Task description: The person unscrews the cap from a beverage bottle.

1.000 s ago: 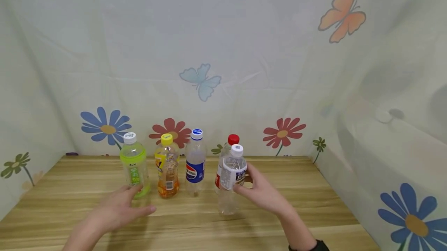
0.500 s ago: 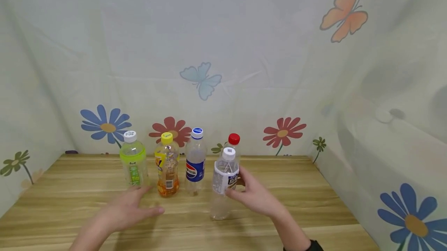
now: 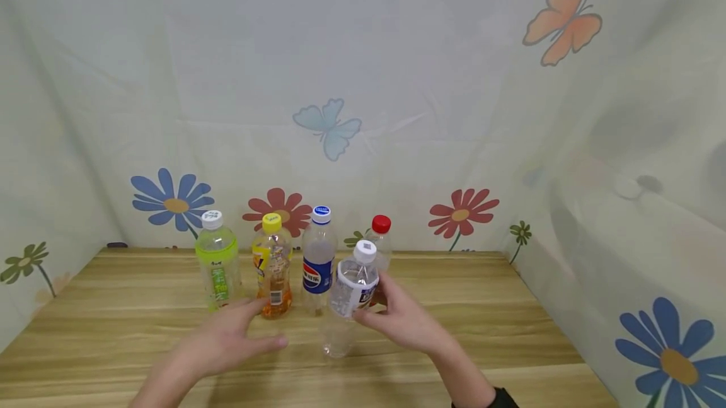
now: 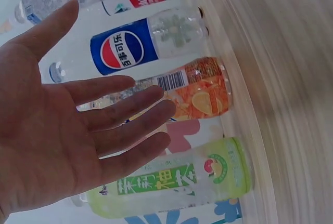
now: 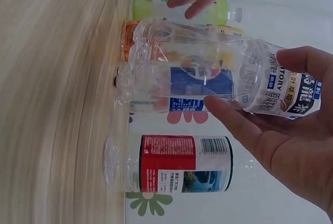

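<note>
In the head view my right hand grips a clear plastic bottle with a white cap, thumb and fingers round its label. The bottle leans, base to the left. Its white Suntory label shows in the right wrist view. My left hand has its fingers spread and holds nothing. It is in front of a green-labelled tea bottle and an orange drink bottle, overlapping their lower parts. A Pepsi bottle stands just behind the held bottle.
A red-capped bottle stands behind my right hand, partly hidden; its red label shows in the right wrist view. All stand on a wood-grain table. A flowered curtain closes off the back and sides.
My right hand has carried the clear bottle leftward, and its lean has grown, uncovering more of the red-capped bottle. My left hand has moved right, fingers still spread. The other bottles stay put.
</note>
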A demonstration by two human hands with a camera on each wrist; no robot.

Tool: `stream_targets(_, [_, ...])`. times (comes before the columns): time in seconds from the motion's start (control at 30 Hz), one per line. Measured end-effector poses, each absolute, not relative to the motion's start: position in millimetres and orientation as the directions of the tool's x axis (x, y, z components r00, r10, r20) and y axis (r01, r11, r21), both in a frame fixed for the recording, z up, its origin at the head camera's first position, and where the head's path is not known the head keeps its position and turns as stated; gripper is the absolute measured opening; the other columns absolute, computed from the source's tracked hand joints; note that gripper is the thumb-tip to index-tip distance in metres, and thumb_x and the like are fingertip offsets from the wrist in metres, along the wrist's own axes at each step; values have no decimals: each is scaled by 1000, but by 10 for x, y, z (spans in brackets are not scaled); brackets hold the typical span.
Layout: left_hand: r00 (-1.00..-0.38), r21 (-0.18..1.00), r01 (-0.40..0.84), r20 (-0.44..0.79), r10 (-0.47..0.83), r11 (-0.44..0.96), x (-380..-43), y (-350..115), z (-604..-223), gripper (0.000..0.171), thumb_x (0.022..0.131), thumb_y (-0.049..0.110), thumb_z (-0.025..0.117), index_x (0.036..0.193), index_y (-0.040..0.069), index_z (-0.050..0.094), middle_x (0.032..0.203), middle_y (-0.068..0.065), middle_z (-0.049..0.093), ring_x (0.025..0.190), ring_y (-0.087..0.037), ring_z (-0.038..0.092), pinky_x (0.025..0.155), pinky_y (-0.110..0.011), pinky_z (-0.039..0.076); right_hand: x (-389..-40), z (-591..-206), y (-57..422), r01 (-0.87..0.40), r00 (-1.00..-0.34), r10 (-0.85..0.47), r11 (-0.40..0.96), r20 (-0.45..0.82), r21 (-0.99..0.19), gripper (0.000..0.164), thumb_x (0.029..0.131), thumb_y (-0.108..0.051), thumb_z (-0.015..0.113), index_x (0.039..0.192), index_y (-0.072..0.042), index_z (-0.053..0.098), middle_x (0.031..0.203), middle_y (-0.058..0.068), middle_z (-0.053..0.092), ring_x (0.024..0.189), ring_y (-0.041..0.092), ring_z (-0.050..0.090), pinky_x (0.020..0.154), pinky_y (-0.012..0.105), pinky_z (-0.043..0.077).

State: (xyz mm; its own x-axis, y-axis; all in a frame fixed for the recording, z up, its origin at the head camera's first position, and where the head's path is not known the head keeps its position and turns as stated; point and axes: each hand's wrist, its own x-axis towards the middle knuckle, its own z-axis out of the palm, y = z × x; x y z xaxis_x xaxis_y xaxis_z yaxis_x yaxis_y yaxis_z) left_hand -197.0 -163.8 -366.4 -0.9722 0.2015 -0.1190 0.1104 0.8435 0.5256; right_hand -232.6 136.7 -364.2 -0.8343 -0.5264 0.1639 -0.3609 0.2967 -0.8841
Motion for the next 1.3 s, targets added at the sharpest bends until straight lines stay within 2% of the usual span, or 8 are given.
stream_targets(0.13, [-971, 522, 158, -74, 229, 838, -1957, -1563, -3645, 92, 76, 71, 67, 140, 7, 52, 137, -17, 50, 125, -39, 49, 96, -56, 40, -2297, -3635, 1319, -357, -832, -527, 265, 175, -896, 61, 91, -12, 70, 143, -9, 39, 123, 5, 57, 105, 24, 61, 84, 29, 52])
stream_targets(0.37, [-957, 582, 228, -14, 291, 780, -1875, -1418, -3638, 95, 77, 67, 70, 148, 10, 44, 144, -11, 45, 131, -33, 44, 101, -52, 37, -2227, -3606, 1250, -337, -814, -553, 202, 177, -920, 67, 92, -13, 71, 148, -17, 34, 132, 5, 52, 112, 25, 58, 86, 29, 51])
stream_targets(0.9, [-917, 630, 355, 92, 387, 691, -1837, -1254, -3621, 95, 78, 70, 65, 153, 21, 34, 148, -6, 39, 129, -31, 46, 97, -52, 42, -2157, -3651, 1147, -277, -811, -561, 112, 170, -954, 68, 92, -14, 71, 148, -11, 32, 134, 7, 51, 115, 27, 57, 85, 33, 53])
stream_targets(1.1, [-907, 650, 374, 110, 406, 661, -1859, -1222, -3620, 96, 78, 69, 66, 154, 22, 31, 143, -2, 44, 122, -26, 53, 93, -45, 47, -2139, -3664, 1103, -291, -799, -572, 99, 185, -951, 64, 93, -14, 70, 146, -13, 35, 133, 5, 52, 114, 25, 58, 84, 33, 53])
stream_targets(1.3, [-901, 674, 386, 127, 415, 630, -1857, -1207, -3633, 92, 79, 66, 67, 152, 23, 32, 141, 3, 46, 123, -22, 53, 95, -41, 46, -2092, -3671, 1078, -293, -798, -571, 91, 191, -952, 65, 93, -17, 70, 147, -14, 34, 134, 4, 52, 117, 25, 57, 91, 32, 50])
